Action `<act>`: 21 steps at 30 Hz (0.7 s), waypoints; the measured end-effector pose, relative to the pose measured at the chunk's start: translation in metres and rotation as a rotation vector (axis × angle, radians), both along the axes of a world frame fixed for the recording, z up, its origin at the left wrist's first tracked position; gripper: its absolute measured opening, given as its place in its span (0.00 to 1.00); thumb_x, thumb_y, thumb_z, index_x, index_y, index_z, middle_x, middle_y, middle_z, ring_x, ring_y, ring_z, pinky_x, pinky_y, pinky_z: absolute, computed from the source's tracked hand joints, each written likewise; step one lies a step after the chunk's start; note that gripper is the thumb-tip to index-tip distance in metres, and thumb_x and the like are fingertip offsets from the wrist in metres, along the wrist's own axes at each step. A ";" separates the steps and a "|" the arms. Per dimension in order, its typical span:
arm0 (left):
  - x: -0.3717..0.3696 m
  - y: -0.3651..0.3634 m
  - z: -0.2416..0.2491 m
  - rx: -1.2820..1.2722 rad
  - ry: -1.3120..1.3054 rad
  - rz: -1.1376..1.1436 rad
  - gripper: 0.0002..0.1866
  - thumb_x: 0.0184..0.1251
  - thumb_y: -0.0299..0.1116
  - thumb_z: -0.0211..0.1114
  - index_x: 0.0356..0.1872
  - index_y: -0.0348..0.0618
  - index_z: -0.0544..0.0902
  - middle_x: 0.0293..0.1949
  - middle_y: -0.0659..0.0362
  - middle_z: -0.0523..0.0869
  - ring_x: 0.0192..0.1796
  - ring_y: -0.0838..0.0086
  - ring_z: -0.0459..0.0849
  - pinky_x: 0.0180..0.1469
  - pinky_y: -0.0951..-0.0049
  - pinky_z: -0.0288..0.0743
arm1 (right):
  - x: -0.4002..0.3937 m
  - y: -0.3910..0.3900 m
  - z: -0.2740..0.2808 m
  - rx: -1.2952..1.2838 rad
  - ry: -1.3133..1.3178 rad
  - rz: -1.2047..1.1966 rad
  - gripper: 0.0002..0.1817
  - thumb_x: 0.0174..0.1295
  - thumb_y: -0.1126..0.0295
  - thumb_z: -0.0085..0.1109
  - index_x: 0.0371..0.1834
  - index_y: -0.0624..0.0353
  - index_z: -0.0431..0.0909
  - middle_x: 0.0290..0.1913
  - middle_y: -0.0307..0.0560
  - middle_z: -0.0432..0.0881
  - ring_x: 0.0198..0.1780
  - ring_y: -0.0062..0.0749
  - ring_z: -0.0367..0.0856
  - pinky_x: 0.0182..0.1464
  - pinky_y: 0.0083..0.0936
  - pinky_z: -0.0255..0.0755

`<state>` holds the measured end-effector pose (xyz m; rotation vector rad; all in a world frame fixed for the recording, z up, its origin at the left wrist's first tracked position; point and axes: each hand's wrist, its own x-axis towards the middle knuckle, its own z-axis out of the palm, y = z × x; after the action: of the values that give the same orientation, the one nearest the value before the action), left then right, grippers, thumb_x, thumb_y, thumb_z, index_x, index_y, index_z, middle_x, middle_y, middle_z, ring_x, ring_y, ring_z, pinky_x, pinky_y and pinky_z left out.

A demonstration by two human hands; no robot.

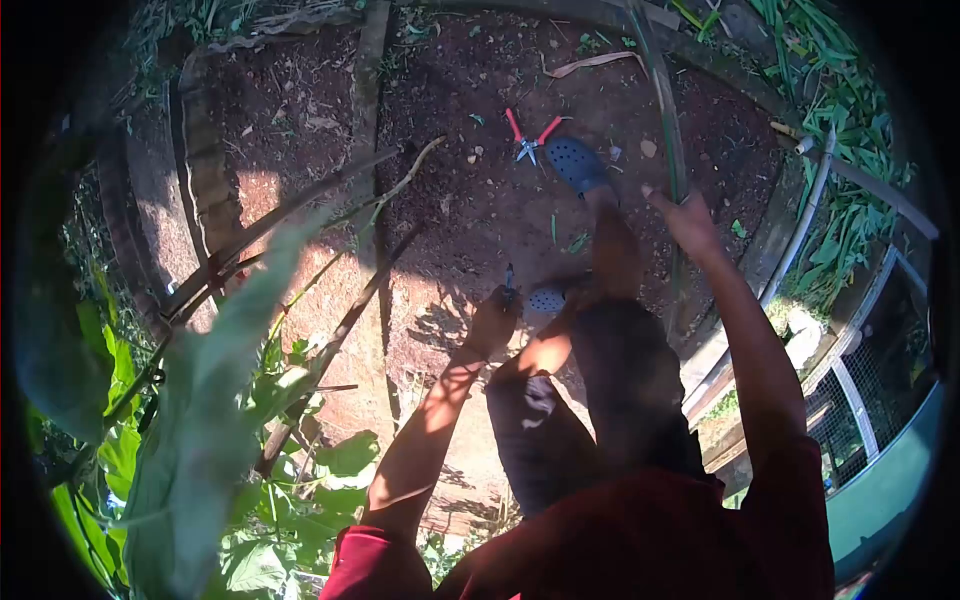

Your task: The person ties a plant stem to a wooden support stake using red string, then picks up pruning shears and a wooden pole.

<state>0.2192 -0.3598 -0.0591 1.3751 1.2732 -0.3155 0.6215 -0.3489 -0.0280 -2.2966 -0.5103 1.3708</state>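
Observation:
My left hand [490,322] is closed low over the soil, with a small dark tool [510,277] sticking up past its fingers. Its kind is not clear; most of it hides in the fist. My right hand [692,225] is around a long green-brown pole [664,95], which runs between thumb and fingers. Red-handled pruning shears [527,145] lie on the soil, handles spread and blades apart, close to the toe of one dark clog [576,165]. The other clog [546,299] is beside my left hand.
Wooden boards [366,120] divide the soil bed. Bare branches [300,205] and large leaves [215,400] rise close in front at the left. A pale pipe [805,215] and a wire-mesh frame [850,400] are on the right. A dry leaf strip [595,63] lies at the far end.

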 end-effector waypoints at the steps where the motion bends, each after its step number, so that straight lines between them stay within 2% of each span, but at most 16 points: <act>1: 0.004 0.004 0.019 -0.048 0.006 0.009 0.16 0.80 0.42 0.61 0.50 0.36 0.80 0.38 0.46 0.90 0.44 0.49 0.90 0.46 0.55 0.80 | 0.000 -0.003 0.012 -0.021 0.034 0.025 0.21 0.66 0.51 0.73 0.39 0.60 0.85 0.32 0.38 0.83 0.37 0.23 0.77 0.43 0.32 0.74; 3: 0.016 0.011 0.054 -0.033 0.040 0.003 0.21 0.78 0.45 0.60 0.54 0.33 0.80 0.38 0.40 0.89 0.45 0.42 0.90 0.45 0.48 0.79 | -0.002 -0.004 0.032 -0.028 0.019 -0.011 0.20 0.66 0.51 0.73 0.38 0.61 0.85 0.32 0.39 0.83 0.37 0.23 0.77 0.43 0.32 0.74; 5: 0.022 0.009 0.078 -0.043 0.128 -0.074 0.22 0.79 0.45 0.59 0.57 0.34 0.79 0.39 0.39 0.89 0.47 0.41 0.89 0.46 0.48 0.80 | -0.003 -0.007 0.048 -0.024 0.032 -0.030 0.20 0.66 0.51 0.73 0.38 0.61 0.85 0.32 0.40 0.83 0.37 0.24 0.78 0.43 0.33 0.74; 8: 0.041 0.017 0.133 -0.086 0.155 -0.163 0.21 0.78 0.45 0.59 0.56 0.35 0.78 0.45 0.36 0.89 0.52 0.39 0.87 0.51 0.48 0.80 | 0.002 -0.020 0.062 0.058 0.026 -0.040 0.18 0.67 0.55 0.72 0.39 0.62 0.85 0.30 0.41 0.84 0.36 0.26 0.81 0.43 0.34 0.75; 9: 0.053 0.023 0.155 -0.047 0.199 -0.224 0.21 0.77 0.45 0.60 0.55 0.34 0.78 0.46 0.36 0.88 0.52 0.39 0.87 0.51 0.48 0.80 | 0.002 -0.026 0.065 0.138 0.023 -0.059 0.17 0.67 0.57 0.72 0.39 0.62 0.85 0.30 0.42 0.84 0.36 0.27 0.82 0.43 0.35 0.75; 11: 0.071 0.033 0.189 -0.116 0.236 -0.240 0.20 0.77 0.43 0.60 0.55 0.34 0.78 0.45 0.36 0.88 0.51 0.39 0.87 0.51 0.48 0.80 | 0.009 -0.040 0.074 0.136 0.028 -0.023 0.16 0.67 0.58 0.73 0.38 0.62 0.83 0.30 0.41 0.84 0.35 0.27 0.81 0.42 0.34 0.74; 12: 0.056 0.018 0.176 -0.027 0.098 -0.165 0.25 0.78 0.50 0.60 0.60 0.36 0.79 0.46 0.36 0.89 0.52 0.38 0.87 0.52 0.46 0.80 | 0.014 -0.041 0.088 0.117 0.048 -0.019 0.16 0.67 0.59 0.73 0.37 0.61 0.82 0.29 0.40 0.82 0.34 0.26 0.80 0.40 0.33 0.73; 13: 0.052 0.008 0.168 0.065 0.070 -0.188 0.26 0.77 0.49 0.60 0.61 0.36 0.78 0.47 0.35 0.89 0.52 0.38 0.87 0.52 0.45 0.80 | 0.016 -0.043 0.103 0.094 0.071 -0.012 0.16 0.67 0.59 0.73 0.35 0.60 0.81 0.29 0.39 0.81 0.33 0.24 0.78 0.39 0.31 0.72; 15: 0.069 0.013 0.199 0.020 0.074 -0.164 0.26 0.77 0.49 0.60 0.61 0.35 0.79 0.47 0.34 0.88 0.53 0.38 0.87 0.53 0.45 0.80 | 0.021 -0.046 0.134 0.093 0.098 -0.049 0.16 0.67 0.59 0.73 0.33 0.58 0.80 0.27 0.36 0.79 0.31 0.21 0.74 0.37 0.29 0.70; 18: 0.096 0.018 0.240 -0.020 0.148 -0.169 0.25 0.77 0.48 0.61 0.60 0.36 0.79 0.48 0.35 0.88 0.56 0.39 0.86 0.56 0.47 0.79 | 0.037 -0.063 0.148 0.153 0.043 0.008 0.15 0.67 0.59 0.73 0.33 0.58 0.80 0.28 0.35 0.78 0.32 0.21 0.73 0.38 0.29 0.70; 20: 0.094 0.004 0.245 0.133 0.104 -0.177 0.26 0.76 0.47 0.61 0.62 0.35 0.79 0.49 0.35 0.88 0.57 0.40 0.86 0.58 0.47 0.79 | 0.045 -0.065 0.162 0.170 0.046 0.016 0.15 0.68 0.59 0.73 0.34 0.58 0.80 0.29 0.36 0.79 0.33 0.21 0.74 0.39 0.29 0.70; 21: 0.096 0.000 0.252 0.090 0.095 -0.134 0.26 0.76 0.47 0.62 0.62 0.35 0.79 0.49 0.35 0.88 0.57 0.40 0.86 0.59 0.47 0.79 | 0.049 -0.068 0.172 0.155 0.055 0.005 0.16 0.68 0.59 0.73 0.35 0.59 0.80 0.30 0.36 0.79 0.33 0.22 0.74 0.40 0.29 0.70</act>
<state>0.3150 -0.3600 0.1925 1.5418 1.2881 -0.4243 0.6707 -0.4174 0.1440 -2.1294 -0.5833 1.3438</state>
